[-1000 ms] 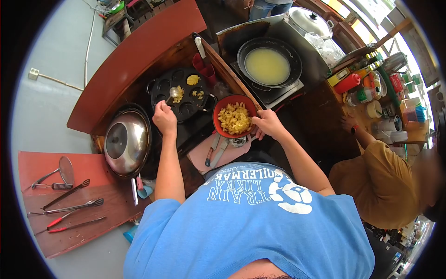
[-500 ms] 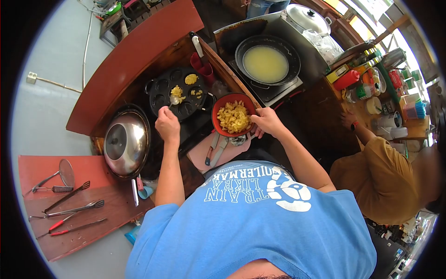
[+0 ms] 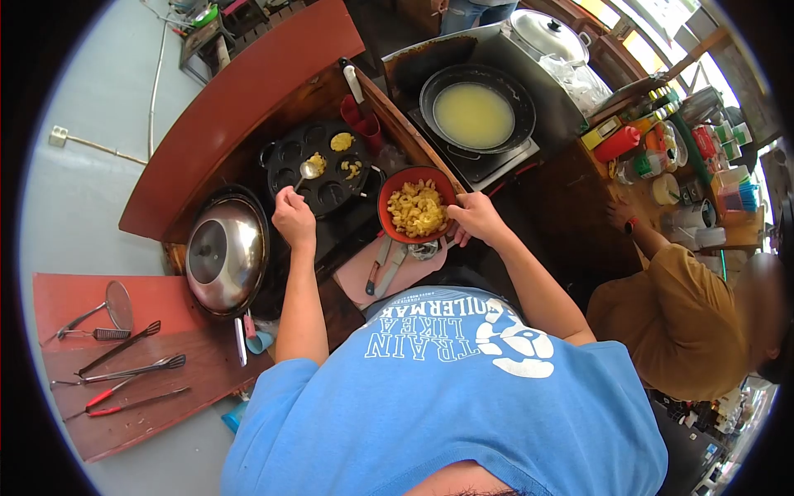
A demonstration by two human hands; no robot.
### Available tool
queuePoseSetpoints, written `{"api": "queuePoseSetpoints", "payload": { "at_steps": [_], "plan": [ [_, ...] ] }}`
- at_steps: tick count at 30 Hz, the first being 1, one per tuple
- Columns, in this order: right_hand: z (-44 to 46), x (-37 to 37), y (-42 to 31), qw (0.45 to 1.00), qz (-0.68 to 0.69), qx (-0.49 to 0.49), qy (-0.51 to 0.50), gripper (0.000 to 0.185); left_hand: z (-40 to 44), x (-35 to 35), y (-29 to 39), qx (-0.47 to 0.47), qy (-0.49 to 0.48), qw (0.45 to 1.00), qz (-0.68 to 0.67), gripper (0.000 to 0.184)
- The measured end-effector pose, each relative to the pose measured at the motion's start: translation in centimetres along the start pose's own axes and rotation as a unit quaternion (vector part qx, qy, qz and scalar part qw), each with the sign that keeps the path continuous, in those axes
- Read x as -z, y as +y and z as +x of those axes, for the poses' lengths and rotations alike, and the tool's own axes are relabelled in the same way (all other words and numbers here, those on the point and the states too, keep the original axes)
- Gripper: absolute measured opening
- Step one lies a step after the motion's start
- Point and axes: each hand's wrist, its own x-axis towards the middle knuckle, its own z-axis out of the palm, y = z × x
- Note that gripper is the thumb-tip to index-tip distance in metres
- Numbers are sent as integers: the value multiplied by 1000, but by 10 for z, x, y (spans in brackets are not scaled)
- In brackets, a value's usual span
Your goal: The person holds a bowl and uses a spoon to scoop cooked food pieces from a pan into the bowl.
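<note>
My left hand (image 3: 294, 217) is closed around the handle of a metal spoon (image 3: 308, 170). The spoon's bowl is over a round black pan with several hollows (image 3: 285, 178), beside yellow chunky food (image 3: 318, 162) in one hollow. Two other hollows also contain yellow food. My right hand (image 3: 477, 217) grips the right rim of a red-orange bowl (image 3: 383, 202) with a dark outer edge. Inside it lie yellow, chunky pieces (image 3: 416, 207). The bowl is just right of the pan, above a pink cutting board (image 3: 356, 273) with knives (image 3: 389, 269) on it.
A wide black pan (image 3: 426, 103) with pale yellow liquid stands on a stove at upper right. To the left is a lidded pan (image 3: 222, 256). Tongs and a strainer (image 3: 119, 306) lie on a red-brown side board (image 3: 165, 405). A person in a brown shirt (image 3: 686, 314) is at right.
My left hand and the spoon have shifted slightly left and up over the pan. Less food shows around the spoon's hollow. The bowl stays in my right hand, nearly still.
</note>
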Motion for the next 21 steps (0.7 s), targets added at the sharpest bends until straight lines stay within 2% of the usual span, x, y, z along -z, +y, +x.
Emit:
{"api": "queuePoseSetpoints", "payload": {
  "at_steps": [2, 4, 5, 6, 8, 12, 15, 17, 19, 21],
  "plan": [
    [-1, 0, 0, 1000, -1, 2, -3, 27, 11, -14, -17, 26, 8, 999, -26, 22],
    [-1, 0, -2, 1000, -12, -3, -2, 27, 22, -24, -21, 149, 5, 983, -110, 27],
    [0, 0, -2, 1000, -14, -2, -3, 27, 26, -29, -23, 177, 10, 975, -132, 30],
    [1, 0, -1, 1000, -11, -3, -2, 26, 28, -36, -30, 178, 11, 975, -133, 30],
    [1, 0, 0, 1000, -9, -3, -1, 26, 27, -46, -47, 158, 12, 987, -31, 29],
    [-1, -1, -1, 1000, 9, -3, 0, 26, 24, -45, -48, 165, -8, 986, 7, 27],
    [1, -2, 4, 1000, 10, 1, 3, 27, 25, -38, -35, 149, 13, 987, -52, 28],
    [4, -1, 7, 1000, 11, -3, 4, 28, 22, -18, -7, 158, 27, 975, -153, 29],
    [1, -1, 3, 1000, 18, -7, 1, 27, 17, -1, 16, 142, 36, 970, -196, 27],
    [2, 0, 5, 1000, 17, -2, 1, 26, 9, 14, 34, 158, 16, 946, -283, 24]
  ]
}}
